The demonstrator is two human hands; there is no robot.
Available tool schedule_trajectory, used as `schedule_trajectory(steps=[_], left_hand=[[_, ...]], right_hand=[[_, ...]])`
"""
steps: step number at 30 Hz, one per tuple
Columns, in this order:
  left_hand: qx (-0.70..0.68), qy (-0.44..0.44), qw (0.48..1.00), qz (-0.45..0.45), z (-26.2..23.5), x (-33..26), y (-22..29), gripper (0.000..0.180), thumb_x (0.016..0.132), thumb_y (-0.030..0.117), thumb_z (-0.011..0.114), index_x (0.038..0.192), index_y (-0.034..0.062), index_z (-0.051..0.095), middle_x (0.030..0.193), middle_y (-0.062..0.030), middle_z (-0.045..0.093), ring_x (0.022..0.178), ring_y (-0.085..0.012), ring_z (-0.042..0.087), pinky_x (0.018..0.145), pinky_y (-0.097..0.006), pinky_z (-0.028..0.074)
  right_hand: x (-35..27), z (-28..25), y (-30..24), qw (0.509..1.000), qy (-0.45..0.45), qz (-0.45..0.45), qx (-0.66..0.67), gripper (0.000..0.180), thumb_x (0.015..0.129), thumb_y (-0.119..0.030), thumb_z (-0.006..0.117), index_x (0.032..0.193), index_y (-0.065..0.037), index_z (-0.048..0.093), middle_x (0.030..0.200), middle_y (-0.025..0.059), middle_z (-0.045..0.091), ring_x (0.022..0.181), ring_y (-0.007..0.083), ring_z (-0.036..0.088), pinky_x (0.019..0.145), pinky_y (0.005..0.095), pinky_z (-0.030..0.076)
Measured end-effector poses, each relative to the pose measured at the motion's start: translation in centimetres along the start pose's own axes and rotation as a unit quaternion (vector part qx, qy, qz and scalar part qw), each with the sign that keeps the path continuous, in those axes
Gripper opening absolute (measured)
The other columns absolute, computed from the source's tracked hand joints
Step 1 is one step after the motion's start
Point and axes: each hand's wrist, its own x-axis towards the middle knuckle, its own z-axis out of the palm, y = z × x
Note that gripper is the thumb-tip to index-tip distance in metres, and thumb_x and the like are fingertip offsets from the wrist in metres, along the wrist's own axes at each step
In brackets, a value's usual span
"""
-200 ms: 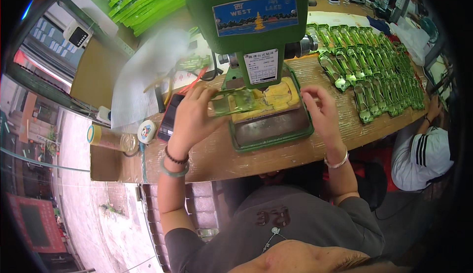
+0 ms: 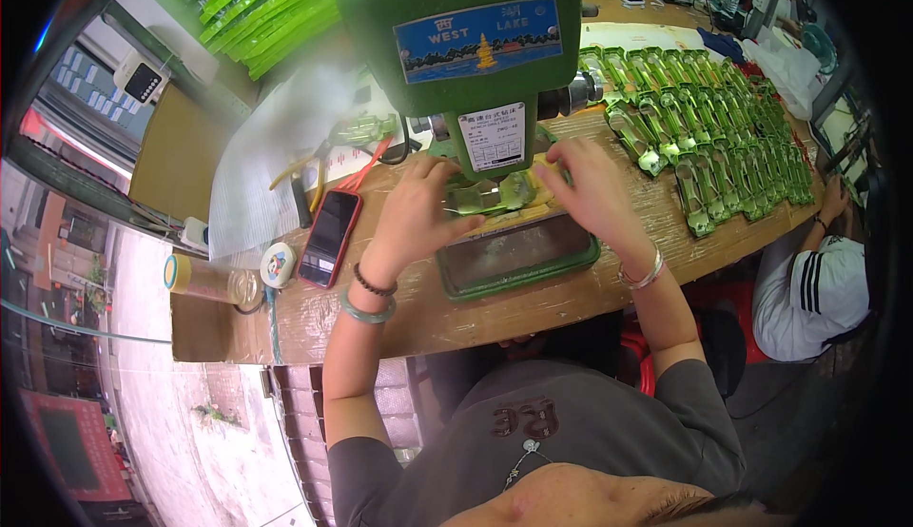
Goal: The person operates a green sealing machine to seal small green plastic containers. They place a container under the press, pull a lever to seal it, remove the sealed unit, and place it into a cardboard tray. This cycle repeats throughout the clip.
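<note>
Left hand [image 2: 411,211]: thumb and fingers straddle the green part's [image 2: 516,191] left end; whether clamped, cannot tell.
Right hand [image 2: 599,189]: right of centre, fingers curled, thumb apart, seemingly holding nothing.
Green part: frame centre, on the yellow fixture [image 2: 540,210] under the drill head [image 2: 466,61]; seating looks unfinished.
Green rows [image 2: 715,132]: upper right; finished or waiting, cannot tell.

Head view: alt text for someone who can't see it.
Left hand around a translucent green part at a yellow fixture beneath a green bench drill press, with the right hand open near the fixture's right side. Rows of green parts lie on the worktop at right; a red-cased smartphone at left.
</note>
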Motion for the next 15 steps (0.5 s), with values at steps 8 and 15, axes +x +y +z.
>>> schedule_trajectory(steps=[8, 15], left_hand=[[-0.122, -0.008, 0.992, -0.009, 2.1, -0.7, -0.3, 0.078, 0.072, 0.036, 0.085, 0.13, -0.0033, 0.051, 0.133, -0.0223, 0.051, 0.124, -0.0387, 0.05, 0.104, -0.043, 0.045], [-0.113, 0.02, 0.993, 0.004, 3.0, -2.1, -1.1, 0.095, 0.069, 0.034, 0.087, 0.143, -0.0019, 0.04, 0.136, -0.0224, 0.047, 0.131, -0.0401, 0.043, 0.11, -0.045, 0.039]], right_hand=[[1.1, 0.1, 0.4, 0.993, -0.071, -0.023, -0.095, 0.022, 0.086, -0.019, 0.069, 0.085, -0.001, 0.057, 0.083, 0.0151, 0.059, 0.078, 0.0348, 0.06, 0.071, 0.0455, 0.048], [1.8, -1.1, 0.9, 0.996, -0.083, 0.019, -0.003, 0.02, 0.089, -0.018, 0.067, 0.091, 0.001, 0.06, 0.082, 0.0145, 0.063, 0.07, 0.0286, 0.063, 0.065, 0.0418, 0.049]])
